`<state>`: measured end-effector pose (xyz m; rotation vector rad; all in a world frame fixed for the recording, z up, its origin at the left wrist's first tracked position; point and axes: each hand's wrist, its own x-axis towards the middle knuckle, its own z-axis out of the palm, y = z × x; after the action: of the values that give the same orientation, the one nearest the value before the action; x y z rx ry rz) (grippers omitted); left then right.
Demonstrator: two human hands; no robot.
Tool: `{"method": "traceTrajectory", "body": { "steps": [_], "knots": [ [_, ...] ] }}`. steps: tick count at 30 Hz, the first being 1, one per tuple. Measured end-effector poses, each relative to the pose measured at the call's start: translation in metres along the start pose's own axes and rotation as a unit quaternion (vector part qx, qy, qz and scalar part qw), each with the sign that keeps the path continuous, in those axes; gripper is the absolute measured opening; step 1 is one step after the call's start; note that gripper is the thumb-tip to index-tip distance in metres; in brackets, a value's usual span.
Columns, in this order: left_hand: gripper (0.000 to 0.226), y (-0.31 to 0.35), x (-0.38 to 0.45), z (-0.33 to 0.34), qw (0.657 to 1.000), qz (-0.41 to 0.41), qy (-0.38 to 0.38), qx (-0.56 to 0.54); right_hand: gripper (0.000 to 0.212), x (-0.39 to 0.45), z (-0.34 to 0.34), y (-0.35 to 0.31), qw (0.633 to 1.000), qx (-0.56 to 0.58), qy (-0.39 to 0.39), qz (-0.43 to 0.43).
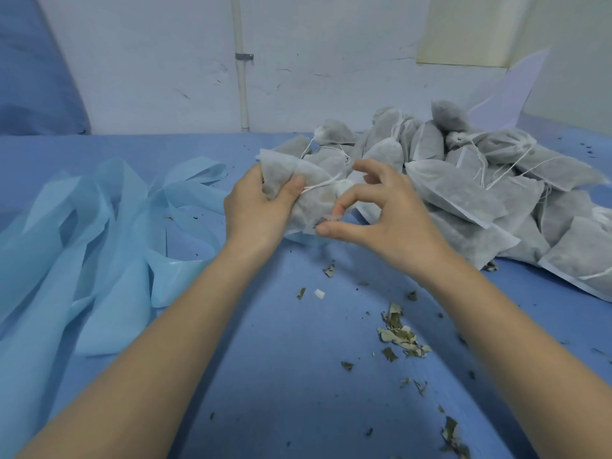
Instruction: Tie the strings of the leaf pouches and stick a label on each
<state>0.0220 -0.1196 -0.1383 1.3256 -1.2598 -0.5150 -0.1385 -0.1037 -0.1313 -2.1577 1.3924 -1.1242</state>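
Here left hand point(261, 207) grips soft fibrous pouch point(298, 183)

The near middle of the worktop point(271, 359) is left open between the forearms, dotted only with flat leaf scraps point(402, 336). The left side is blocked by loose blue strips point(99, 226). The right and far right are filled by a heap of pouches point(496, 193). Passage behind is closed off by the wall point(165, 77).

No readable text or labels anywhere.
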Motion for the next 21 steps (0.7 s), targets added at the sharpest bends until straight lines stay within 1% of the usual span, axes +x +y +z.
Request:
{"method": "traceTrajectory", "body": {
  "steps": [3, 4, 7, 10, 13, 16, 18, 19, 21],
  "knots": [
    [0.009, 0.0, -0.004, 0.0, 0.998, 0.033, -0.059, -0.004, 0.021, 0.001, -0.004, 0.001, 1.0, 0.003, 0.016, -0.007],
    [0.008, 0.001, -0.005, 0.0, 0.996, 0.043, -0.077, -0.004, 0.021, 0.002, -0.005, 0.001, 1.0, -0.001, 0.023, -0.011],
    [0.011, 0.004, -0.009, 0.0, 0.992, 0.05, -0.12, -0.012, 0.022, 0.004, -0.006, 0.003, 0.999, -0.009, 0.042, -0.021],
    [0.012, 0.007, -0.01, 0.001, 0.987, 0.058, -0.149, -0.015, 0.018, 0.005, -0.007, 0.005, 0.999, -0.005, 0.037, -0.025],
    [0.009, 0.01, -0.012, 0.0, 0.982, 0.046, -0.177, -0.05, 0.021, 0.006, -0.008, 0.006, 0.999, 0.027, 0.041, -0.014],
    [0.011, 0.012, -0.012, 0.0, 0.979, 0.016, -0.18, -0.098, 0.028, 0.007, -0.008, 0.006, 0.996, 0.072, 0.053, 0.008],
    [0.011, 0.013, -0.012, -0.002, 0.972, 0.007, -0.2, -0.125, 0.047, 0.007, -0.008, 0.01, 0.991, 0.12, 0.051, 0.034],
    [0.014, 0.014, -0.012, -0.002, 0.967, 0.007, -0.216, -0.134, 0.05, 0.007, -0.009, 0.011, 0.989, 0.129, 0.054, 0.044],
    [0.028, 0.014, -0.013, -0.001, 0.964, 0.011, -0.231, -0.128, 0.041, 0.007, -0.011, 0.012, 0.986, 0.15, 0.059, 0.045]
  ]
}}
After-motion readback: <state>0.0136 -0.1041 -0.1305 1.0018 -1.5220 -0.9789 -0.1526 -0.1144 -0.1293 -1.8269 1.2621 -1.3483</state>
